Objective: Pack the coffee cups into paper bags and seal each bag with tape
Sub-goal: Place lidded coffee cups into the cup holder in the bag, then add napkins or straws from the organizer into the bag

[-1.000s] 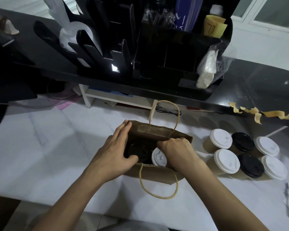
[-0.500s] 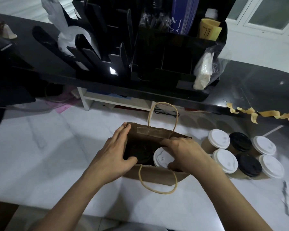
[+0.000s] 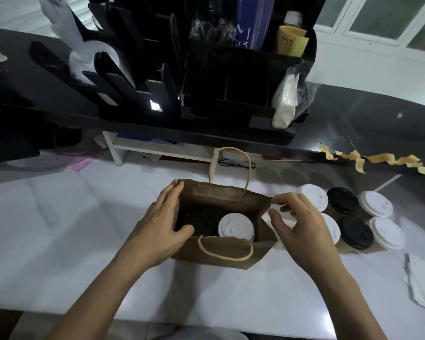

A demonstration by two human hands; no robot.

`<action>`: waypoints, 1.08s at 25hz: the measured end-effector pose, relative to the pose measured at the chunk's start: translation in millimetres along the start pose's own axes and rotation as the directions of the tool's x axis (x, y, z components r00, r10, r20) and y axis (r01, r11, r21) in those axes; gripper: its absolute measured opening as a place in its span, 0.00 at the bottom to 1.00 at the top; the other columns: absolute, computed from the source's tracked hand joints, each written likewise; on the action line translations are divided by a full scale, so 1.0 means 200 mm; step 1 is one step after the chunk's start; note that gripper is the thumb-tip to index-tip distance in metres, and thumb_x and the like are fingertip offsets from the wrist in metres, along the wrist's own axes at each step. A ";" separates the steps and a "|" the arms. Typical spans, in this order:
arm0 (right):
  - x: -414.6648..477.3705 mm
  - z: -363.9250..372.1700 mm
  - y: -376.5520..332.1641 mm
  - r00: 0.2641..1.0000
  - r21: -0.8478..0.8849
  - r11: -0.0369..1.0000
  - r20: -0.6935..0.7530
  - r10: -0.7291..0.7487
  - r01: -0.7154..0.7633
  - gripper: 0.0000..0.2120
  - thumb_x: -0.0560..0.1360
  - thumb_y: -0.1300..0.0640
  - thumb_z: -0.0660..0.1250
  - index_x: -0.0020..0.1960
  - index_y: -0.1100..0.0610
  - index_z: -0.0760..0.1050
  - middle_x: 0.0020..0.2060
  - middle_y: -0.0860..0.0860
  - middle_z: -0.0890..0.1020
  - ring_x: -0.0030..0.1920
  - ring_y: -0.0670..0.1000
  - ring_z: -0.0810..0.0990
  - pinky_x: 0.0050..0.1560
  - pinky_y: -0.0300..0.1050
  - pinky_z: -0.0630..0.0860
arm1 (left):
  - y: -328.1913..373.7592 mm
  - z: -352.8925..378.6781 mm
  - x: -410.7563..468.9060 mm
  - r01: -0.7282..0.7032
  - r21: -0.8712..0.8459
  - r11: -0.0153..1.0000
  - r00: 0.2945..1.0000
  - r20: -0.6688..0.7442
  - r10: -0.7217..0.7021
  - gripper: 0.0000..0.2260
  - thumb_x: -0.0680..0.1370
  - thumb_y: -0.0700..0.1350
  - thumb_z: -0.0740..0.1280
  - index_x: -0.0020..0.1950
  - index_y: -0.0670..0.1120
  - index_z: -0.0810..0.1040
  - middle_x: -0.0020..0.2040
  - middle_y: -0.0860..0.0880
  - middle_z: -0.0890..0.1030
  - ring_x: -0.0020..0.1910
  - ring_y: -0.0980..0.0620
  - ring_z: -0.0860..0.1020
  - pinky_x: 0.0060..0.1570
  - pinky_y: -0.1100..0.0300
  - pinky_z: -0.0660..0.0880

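Standing open on a white counter (image 3: 59, 241), a brown bag (image 3: 221, 256) holds a white-lidded cup (image 3: 236, 228) and a black-lidded cup (image 3: 201, 222), as a person's left hand (image 3: 157, 229) grips its left wall, thumb inside. The right hand (image 3: 302, 227) curves at the bag's right rim, though whether it pinches the paper cannot be told; six more cups (image 3: 357, 231) stand just right of the bag
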State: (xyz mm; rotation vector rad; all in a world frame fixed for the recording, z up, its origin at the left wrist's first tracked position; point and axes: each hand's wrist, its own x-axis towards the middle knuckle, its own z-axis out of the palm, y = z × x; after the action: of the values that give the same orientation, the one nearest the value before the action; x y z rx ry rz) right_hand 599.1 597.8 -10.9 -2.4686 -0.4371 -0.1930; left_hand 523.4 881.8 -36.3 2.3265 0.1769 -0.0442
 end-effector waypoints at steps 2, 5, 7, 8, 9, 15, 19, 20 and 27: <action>-0.03 0.02 0.01 0.996 0.057 0.995 -0.003 0.088 -0.087 0.02 0.78 0.51 0.69 0.49 0.47 0.77 0.46 0.39 0.78 0.50 0.38 0.77 0.46 0.37 0.71 | 0.01 0.01 0.00 0.019 -0.003 1.000 1.000 -0.007 -0.019 0.39 0.77 0.49 0.67 0.81 0.59 0.47 0.80 0.65 0.46 0.78 0.53 0.57 0.72 0.48 0.67; -0.05 0.05 0.03 0.993 0.077 0.990 0.032 0.114 -0.116 0.09 0.80 0.43 0.63 0.47 0.46 0.78 0.47 0.40 0.79 0.49 0.37 0.77 0.46 0.39 0.72 | 0.01 0.01 0.00 0.010 -0.017 1.000 0.999 -0.031 -0.011 0.36 0.79 0.48 0.66 0.81 0.59 0.49 0.79 0.64 0.49 0.77 0.52 0.60 0.71 0.49 0.68; -0.06 0.06 0.03 0.993 0.099 0.989 0.061 0.103 -0.109 0.12 0.81 0.42 0.60 0.49 0.46 0.79 0.48 0.40 0.77 0.50 0.39 0.77 0.49 0.41 0.74 | 0.01 0.00 -0.01 0.005 -0.042 0.999 0.998 -0.056 -0.007 0.34 0.79 0.48 0.65 0.80 0.60 0.51 0.78 0.62 0.53 0.74 0.51 0.65 0.68 0.49 0.71; -0.06 0.07 0.03 0.993 0.113 0.988 0.071 0.096 -0.103 0.13 0.82 0.43 0.59 0.50 0.46 0.80 0.49 0.40 0.77 0.51 0.40 0.77 0.50 0.42 0.74 | 0.02 0.00 -0.01 0.008 -0.052 0.999 0.997 -0.070 -0.012 0.33 0.80 0.47 0.65 0.80 0.60 0.52 0.78 0.61 0.55 0.73 0.51 0.67 0.66 0.49 0.73; -0.06 0.07 0.03 0.993 0.125 0.987 0.081 0.088 -0.098 0.14 0.82 0.43 0.58 0.51 0.46 0.81 0.49 0.40 0.76 0.52 0.40 0.77 0.51 0.41 0.74 | 0.02 0.00 -0.02 0.015 -0.060 0.998 0.996 -0.083 -0.020 0.32 0.80 0.47 0.65 0.79 0.60 0.53 0.78 0.60 0.57 0.71 0.51 0.68 0.65 0.48 0.74; -0.07 0.08 0.02 0.989 0.130 0.987 0.124 0.075 -0.091 0.17 0.82 0.41 0.56 0.55 0.47 0.81 0.52 0.41 0.75 0.54 0.37 0.75 0.51 0.38 0.75 | -0.02 -0.02 -0.03 0.013 -0.095 0.995 0.994 -0.106 -0.024 0.30 0.81 0.51 0.66 0.78 0.64 0.54 0.77 0.58 0.64 0.68 0.52 0.72 0.60 0.49 0.77; -0.06 0.08 0.01 0.988 0.138 0.987 0.142 0.064 -0.084 0.16 0.82 0.41 0.57 0.55 0.46 0.81 0.52 0.40 0.75 0.54 0.37 0.75 0.50 0.34 0.72 | -0.03 -0.02 -0.03 0.004 -0.135 0.991 0.993 -0.116 -0.020 0.29 0.81 0.51 0.65 0.77 0.65 0.56 0.74 0.60 0.66 0.65 0.55 0.73 0.57 0.51 0.77; -0.06 0.08 0.01 0.988 0.144 0.986 0.142 0.063 -0.083 0.16 0.81 0.41 0.57 0.54 0.46 0.80 0.52 0.40 0.75 0.54 0.38 0.75 0.50 0.33 0.72 | -0.03 -0.02 -0.03 0.004 -0.139 0.990 0.993 -0.119 -0.021 0.28 0.81 0.51 0.65 0.77 0.65 0.56 0.74 0.60 0.66 0.64 0.56 0.72 0.57 0.52 0.77; 0.00 0.03 -0.03 0.998 0.159 0.986 -0.028 0.061 -0.056 0.17 0.79 0.39 0.57 0.46 0.48 0.79 0.44 0.41 0.78 0.47 0.42 0.78 0.46 0.41 0.75 | 0.00 -0.06 0.00 -0.020 -0.094 0.995 0.984 -0.176 0.003 0.24 0.82 0.52 0.63 0.76 0.64 0.60 0.71 0.61 0.66 0.64 0.58 0.71 0.54 0.61 0.75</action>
State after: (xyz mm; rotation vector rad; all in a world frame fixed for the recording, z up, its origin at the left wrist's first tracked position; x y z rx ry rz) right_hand 598.1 605.0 -12.3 -2.3156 -0.3515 -0.1671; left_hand 523.4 890.1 -27.5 2.2347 0.2488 0.1723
